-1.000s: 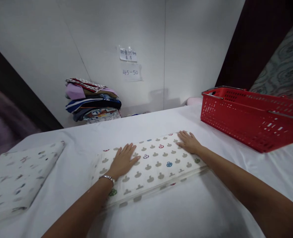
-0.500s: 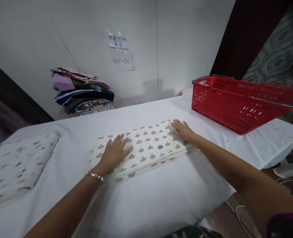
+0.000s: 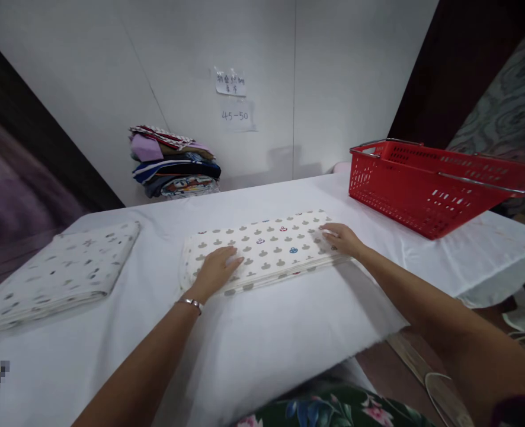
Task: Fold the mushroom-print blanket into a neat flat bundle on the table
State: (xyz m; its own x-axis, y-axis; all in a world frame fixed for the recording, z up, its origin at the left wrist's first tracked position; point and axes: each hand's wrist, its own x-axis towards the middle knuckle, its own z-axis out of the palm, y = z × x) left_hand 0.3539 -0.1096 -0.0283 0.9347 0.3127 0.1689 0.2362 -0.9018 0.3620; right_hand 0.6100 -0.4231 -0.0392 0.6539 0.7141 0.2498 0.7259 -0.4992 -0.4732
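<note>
A folded white cloth [image 3: 271, 243] printed with grey mushroom shapes, and a few red, blue and purple ones, lies flat in front of me. My left hand [image 3: 218, 270] rests on its near left part, thumb apart from the bent fingers. On the right end of the cloth, my right hand [image 3: 341, 238] touches the top with its fingers a little bent and the thumb apart. Neither hand grips the fabric. To the left lies another folded white cloth [image 3: 73, 267] with small dark and grey prints, untouched.
A red plastic basket [image 3: 405, 190] with metal handles stands at the table's right. A pile of folded clothes [image 3: 176, 163] sits at the back left by the wall, below paper signs [image 3: 236, 112]. The white-covered table [image 3: 289, 332] has its near edge close to my lap.
My fingers, stretched out flat before, are now more bent, and both hands sit nearer the cloth's front edge. My view has turned slightly left. The mushroom-print cloth remains folded.
</note>
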